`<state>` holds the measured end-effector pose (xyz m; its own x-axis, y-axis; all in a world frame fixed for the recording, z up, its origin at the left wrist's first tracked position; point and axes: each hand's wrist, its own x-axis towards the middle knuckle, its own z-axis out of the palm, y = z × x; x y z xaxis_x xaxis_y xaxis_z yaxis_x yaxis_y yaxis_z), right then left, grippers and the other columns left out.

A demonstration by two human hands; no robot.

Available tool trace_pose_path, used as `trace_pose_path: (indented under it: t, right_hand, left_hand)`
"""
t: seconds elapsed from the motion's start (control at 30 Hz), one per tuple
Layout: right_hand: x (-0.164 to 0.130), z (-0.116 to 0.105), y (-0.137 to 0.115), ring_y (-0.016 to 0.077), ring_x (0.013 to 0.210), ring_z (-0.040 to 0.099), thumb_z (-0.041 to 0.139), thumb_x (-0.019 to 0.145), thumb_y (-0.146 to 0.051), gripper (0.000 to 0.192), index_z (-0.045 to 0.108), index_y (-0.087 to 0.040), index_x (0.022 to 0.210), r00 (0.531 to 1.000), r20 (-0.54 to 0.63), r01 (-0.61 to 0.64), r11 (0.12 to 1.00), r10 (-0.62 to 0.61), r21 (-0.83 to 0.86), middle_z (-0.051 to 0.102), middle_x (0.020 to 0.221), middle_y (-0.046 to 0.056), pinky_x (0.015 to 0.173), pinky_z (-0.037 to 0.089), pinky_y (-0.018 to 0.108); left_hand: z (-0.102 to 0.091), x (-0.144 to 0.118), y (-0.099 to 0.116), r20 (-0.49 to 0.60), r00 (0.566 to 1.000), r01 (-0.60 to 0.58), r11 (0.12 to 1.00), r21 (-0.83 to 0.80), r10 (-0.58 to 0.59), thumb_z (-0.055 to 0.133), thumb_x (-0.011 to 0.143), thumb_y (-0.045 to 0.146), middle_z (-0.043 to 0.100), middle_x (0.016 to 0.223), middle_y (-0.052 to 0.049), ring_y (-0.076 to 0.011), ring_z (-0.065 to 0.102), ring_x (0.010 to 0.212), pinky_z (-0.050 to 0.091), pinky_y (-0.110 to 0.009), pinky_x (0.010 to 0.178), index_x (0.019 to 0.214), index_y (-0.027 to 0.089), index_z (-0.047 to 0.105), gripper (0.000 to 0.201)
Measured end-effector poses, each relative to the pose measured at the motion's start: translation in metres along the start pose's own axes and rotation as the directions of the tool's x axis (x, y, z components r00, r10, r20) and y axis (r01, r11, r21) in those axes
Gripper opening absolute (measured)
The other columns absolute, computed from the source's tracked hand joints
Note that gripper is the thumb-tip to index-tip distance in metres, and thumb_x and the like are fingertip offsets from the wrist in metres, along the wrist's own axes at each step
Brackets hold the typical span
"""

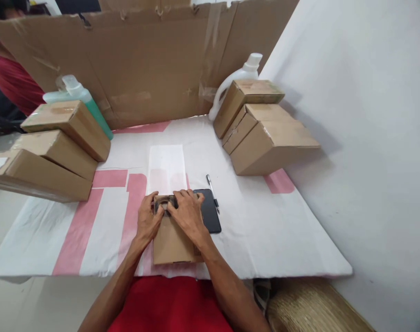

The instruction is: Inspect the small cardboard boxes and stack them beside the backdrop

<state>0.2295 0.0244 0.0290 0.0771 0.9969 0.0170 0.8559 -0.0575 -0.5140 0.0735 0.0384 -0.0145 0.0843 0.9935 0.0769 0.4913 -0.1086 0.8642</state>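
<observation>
A small brown cardboard box [171, 244] lies flat on the white and pink table cover [265, 230] just in front of me. My left hand [148, 221] grips the box's far left corner. My right hand [186, 213] rests on its far end, fingers pressing a dark item [163, 204] at the box's open top. What that dark item is, I cannot tell. A black phone [210, 216] lies flat right of the box, touching my right hand's side. A pen [212, 190] lies just beyond the phone. A white paper sheet [166, 168] lies beyond the box.
Three cardboard boxes [54, 150] are stacked at the left with a green bottle [81, 99] behind. More boxes [261, 129] lean at the back right by a white jug [236, 78]. A cardboard wall [144, 60] closes the back. A person in red [9, 78] sits far left. A woven mat [310, 306] lies under the table.
</observation>
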Motion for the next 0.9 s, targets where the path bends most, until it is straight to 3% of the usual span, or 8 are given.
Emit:
trace_pose_path:
  t: [0.1, 0.2, 0.3, 0.37, 0.47, 0.57, 0.9]
  right_hand:
    - [0.000, -0.004, 0.021, 0.0330, 0.123, 0.059, 0.065, 0.095, -0.038, 0.030, 0.071, -0.022, 0.120, 0.992, -0.125, 0.034, 0.986, -0.014, 0.161, 0.073, 0.128, 0.013, 0.110, 0.035, 0.054]
    - [0.003, -0.024, 0.058, 0.0300, 0.114, 0.064, 0.064, 0.095, -0.042, 0.032, 0.071, -0.019, 0.117, 0.955, -0.273, -0.035, 0.961, 0.113, 0.274, 0.073, 0.122, 0.015, 0.100, 0.046, 0.045]
    - [0.004, -0.048, 0.100, 0.0257, 0.093, 0.067, 0.058, 0.097, -0.035, 0.020, 0.071, -0.020, 0.096, 0.926, -0.174, -0.310, 0.937, 0.336, 0.159, 0.075, 0.102, 0.012, 0.086, 0.048, 0.038]
    - [0.002, -0.058, 0.120, 0.0249, 0.084, 0.066, 0.061, 0.093, -0.028, 0.017, 0.068, -0.021, 0.079, 0.905, -0.059, -0.417, 0.907, 0.420, 0.063, 0.074, 0.088, 0.010, 0.077, 0.045, 0.035]
    - [-0.005, -0.059, 0.134, 0.0234, 0.075, 0.065, 0.067, 0.087, -0.026, 0.021, 0.063, -0.022, 0.067, 0.895, 0.054, -0.446, 0.894, 0.443, 0.042, 0.072, 0.073, 0.007, 0.068, 0.040, 0.032]
    - [-0.011, -0.050, 0.137, 0.0204, 0.070, 0.066, 0.066, 0.087, -0.030, 0.017, 0.065, -0.023, 0.073, 0.890, 0.124, -0.448, 0.892, 0.438, 0.066, 0.072, 0.071, 0.003, 0.065, 0.040, 0.029]
    - [-0.003, -0.049, 0.143, 0.0185, 0.066, 0.066, 0.056, 0.087, -0.026, 0.021, 0.068, -0.021, 0.071, 0.871, 0.185, -0.474, 0.877, 0.454, 0.082, 0.072, 0.066, 0.003, 0.065, 0.042, 0.028]
  left_hand:
    - [0.000, 0.000, 0.001, 0.004, 1.000, 0.004, 1.000, 0.006, -0.004, 0.060, 0.090, 0.029, 0.066, 0.134, -0.015, -0.0277, 0.068, 0.117, 0.058, -0.046, 0.099, 0.134, 0.018, 0.061, 0.046]
    - [-0.003, 0.001, 0.001, 0.022, 1.000, 0.012, 1.000, 0.012, -0.012, 0.063, 0.088, 0.029, 0.067, 0.132, -0.015, -0.0270, 0.069, 0.113, 0.059, -0.045, 0.096, 0.133, 0.018, 0.062, 0.046]
    - [-0.009, 0.007, 0.003, 0.048, 0.999, 0.018, 1.000, 0.020, -0.019, 0.069, 0.087, 0.033, 0.068, 0.129, -0.014, -0.0271, 0.070, 0.109, 0.059, -0.046, 0.094, 0.133, 0.018, 0.063, 0.049]
    - [-0.012, 0.013, 0.005, 0.060, 0.998, 0.011, 1.000, 0.025, -0.013, 0.072, 0.086, 0.039, 0.067, 0.129, -0.015, -0.0282, 0.069, 0.110, 0.059, -0.047, 0.093, 0.135, 0.019, 0.063, 0.054]
    - [-0.015, 0.021, 0.008, 0.101, 0.994, -0.034, 0.999, 0.021, 0.032, 0.073, 0.086, 0.042, 0.071, 0.120, -0.010, -0.0270, 0.069, 0.108, 0.058, -0.043, 0.092, 0.124, 0.023, 0.070, 0.042]
    - [-0.013, 0.024, 0.009, 0.144, 0.987, -0.074, 0.997, 0.018, 0.071, 0.068, 0.090, 0.039, 0.076, 0.104, -0.006, -0.0242, 0.071, 0.097, 0.057, -0.038, 0.084, 0.106, 0.024, 0.075, 0.022]
    - [-0.009, 0.021, 0.008, 0.131, 0.988, -0.087, 0.996, 0.017, 0.084, 0.066, 0.092, 0.034, 0.075, 0.097, -0.005, -0.0234, 0.069, 0.091, 0.053, -0.037, 0.081, 0.100, 0.024, 0.074, 0.015]
